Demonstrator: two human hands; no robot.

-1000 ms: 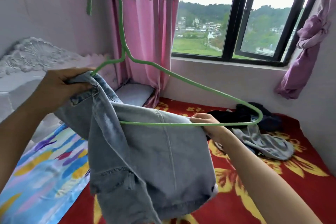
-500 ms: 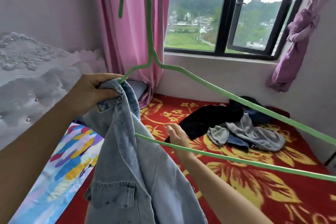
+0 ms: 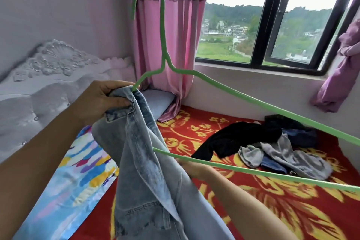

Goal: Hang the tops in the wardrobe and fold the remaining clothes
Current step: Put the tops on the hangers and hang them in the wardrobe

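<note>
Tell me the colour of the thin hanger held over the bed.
Light green; the thin wire hanger shows best in the head view, against the pink curtain.

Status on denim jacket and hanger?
Left hand grips denim jacket over green hanger end. Right hand at bottom bar, grip hidden. Clothes pile beyond, nothing blocking.
</note>
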